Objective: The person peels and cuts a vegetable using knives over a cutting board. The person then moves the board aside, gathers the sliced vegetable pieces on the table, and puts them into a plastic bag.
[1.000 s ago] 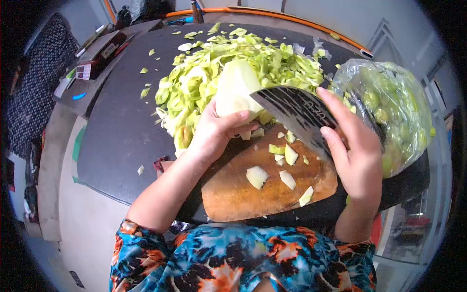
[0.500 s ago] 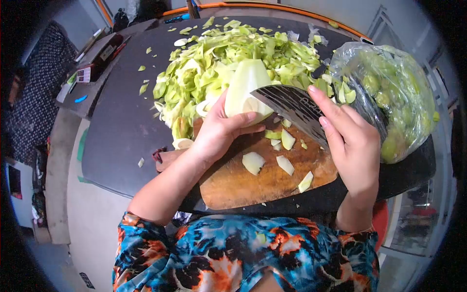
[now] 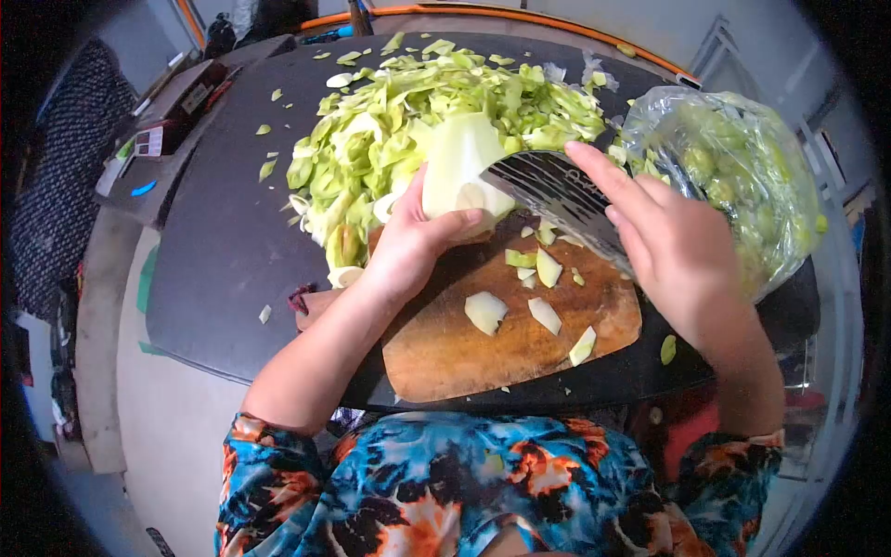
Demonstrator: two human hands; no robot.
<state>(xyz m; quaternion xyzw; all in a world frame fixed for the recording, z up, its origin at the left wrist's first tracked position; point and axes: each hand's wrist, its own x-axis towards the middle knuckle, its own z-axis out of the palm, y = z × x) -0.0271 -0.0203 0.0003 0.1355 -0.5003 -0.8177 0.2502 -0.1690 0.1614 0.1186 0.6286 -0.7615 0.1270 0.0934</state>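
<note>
My left hand (image 3: pixel 418 227) is closed around the lower end of a large peeled pale-green vegetable (image 3: pixel 461 153), its thumb across the near end. I cannot tell its exact kind. My right hand (image 3: pixel 654 218) grips a broad dark-bladed kitchen knife (image 3: pixel 552 190), index finger stretched along the spine; the handle is hidden in the palm. The blade's tip end lies against or just beside the vegetable's right side. Below both hands is a wooden cutting board (image 3: pixel 445 348) with several pale cut pieces (image 3: pixel 485 313) on it.
A big heap of green peelings (image 3: pixel 362 158) covers the table (image 3: pixel 213 251) behind the board. To the right stands a clear plastic bag (image 3: pixel 733 176) of round green produce. Loose scraps lie about the tabletop, and a cluttered side surface (image 3: pixel 139 195) is at far left.
My right hand and forearm have swung out to the right, with the knife tilted a little differently. The vegetable stays in my left hand, almost unmoved. A green scrap now shows right of the board.
</note>
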